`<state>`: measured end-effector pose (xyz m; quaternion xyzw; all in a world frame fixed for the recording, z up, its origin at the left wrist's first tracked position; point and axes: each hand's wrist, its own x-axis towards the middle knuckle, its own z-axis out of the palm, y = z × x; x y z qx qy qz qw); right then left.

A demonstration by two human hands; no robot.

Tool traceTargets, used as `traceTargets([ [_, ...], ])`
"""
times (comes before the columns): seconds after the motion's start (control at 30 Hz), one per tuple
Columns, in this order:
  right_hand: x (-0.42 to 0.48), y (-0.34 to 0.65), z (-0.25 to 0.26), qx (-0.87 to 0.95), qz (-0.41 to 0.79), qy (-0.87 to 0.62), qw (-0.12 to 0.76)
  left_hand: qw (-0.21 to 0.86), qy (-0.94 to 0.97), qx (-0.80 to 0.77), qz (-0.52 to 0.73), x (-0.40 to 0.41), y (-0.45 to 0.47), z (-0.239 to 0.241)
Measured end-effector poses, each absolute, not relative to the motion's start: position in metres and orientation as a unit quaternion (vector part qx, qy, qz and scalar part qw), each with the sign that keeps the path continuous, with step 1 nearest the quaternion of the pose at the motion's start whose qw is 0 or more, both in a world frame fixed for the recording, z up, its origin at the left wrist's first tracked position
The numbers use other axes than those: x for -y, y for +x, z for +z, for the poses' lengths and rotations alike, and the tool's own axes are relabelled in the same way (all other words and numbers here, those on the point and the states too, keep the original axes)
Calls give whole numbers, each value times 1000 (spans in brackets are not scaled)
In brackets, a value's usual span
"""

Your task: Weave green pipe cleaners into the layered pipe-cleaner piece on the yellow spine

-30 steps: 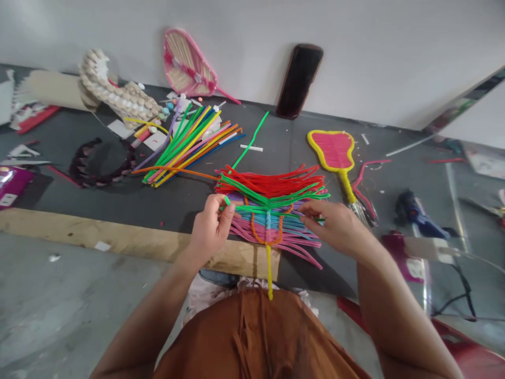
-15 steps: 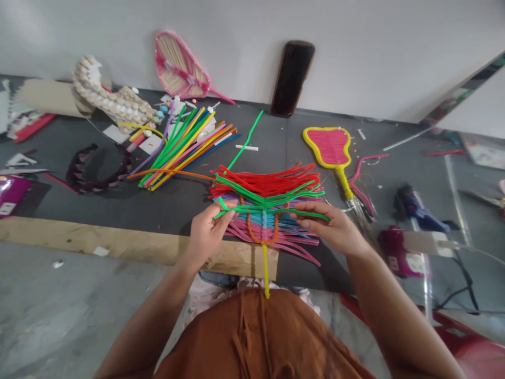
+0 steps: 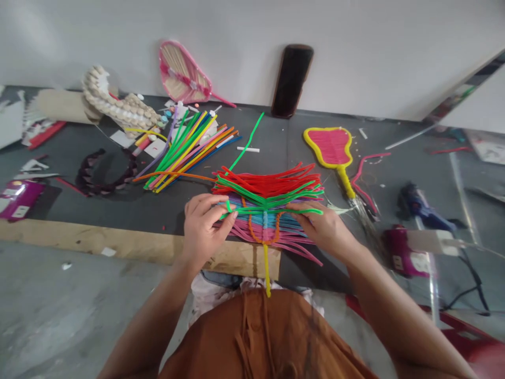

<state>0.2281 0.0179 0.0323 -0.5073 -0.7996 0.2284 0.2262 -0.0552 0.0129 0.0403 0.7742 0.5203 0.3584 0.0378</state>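
Note:
A layered bundle of pipe cleaners lies in front of me, with red pipe cleaners on top and pink and blue ones lower down. A yellow stem runs from its middle toward me. Across the bundle stretches a green pipe cleaner. My left hand pinches its left part, where the tip bends upward. My right hand is closed on its right part, the free end sticking out past the fingers. An orange loop hangs around the stem's upper part.
Loose coloured pipe cleaners lie at the left. A phone leans on the wall beside a pink leaf-shaped fan. At the right are a yellow-rimmed pink fan and a purple glue gun or similar device.
My left hand has shifted slightly left and down, its fingers more curled around the green pipe cleaner. My right hand has moved slightly inward along it. The view has shifted a little.

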Motion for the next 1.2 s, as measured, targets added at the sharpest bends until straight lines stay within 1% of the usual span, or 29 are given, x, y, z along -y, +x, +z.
traceTargets([
  [0.07, -19, 224, 37, 826, 168, -502, 196, -32, 797, -511, 322, -13, -56, 47],
  [0.17, -20, 220, 44, 837, 130, -502, 172, -99, 819, -493, 275, -9, -53, 56],
  [0.33, -26, 214, 47, 849, 183, -460, 186, -168, 829, -478, 237, 0, -39, 68],
  [0.43, -35, 213, 40, 848, 222, -430, 215, -178, 841, -469, 205, -1, -34, 74],
  [0.5, -40, 213, 33, 839, 239, -430, 232, -158, 847, -466, 202, -5, -34, 75],
  [0.6, -43, 213, 20, 832, 256, -428, 244, -95, 852, -466, 219, -13, -36, 70],
  [0.7, -41, 211, 10, 830, 252, -432, 248, 6, 829, -512, 223, -17, -35, 60],
  [0.8, -38, 208, 4, 821, 246, -457, 239, 123, 789, -567, 201, -18, -35, 47],
  [0.87, -37, 206, 3, 814, 249, -471, 233, 166, 785, -566, 190, -19, -38, 40],
  [0.93, -37, 204, 2, 803, 257, -485, 232, 169, 806, -541, 170, -21, -42, 35],
  [1.03, -37, 203, 3, 785, 278, -498, 243, 142, 846, -498, 129, -26, -45, 32],
  [1.13, -37, 202, 3, 786, 291, -479, 261, 121, 862, -478, 114, -30, -43, 30],
  [1.2, -36, 202, 2, 796, 279, -465, 270, 105, 867, -476, 106, -30, -38, 29],
])
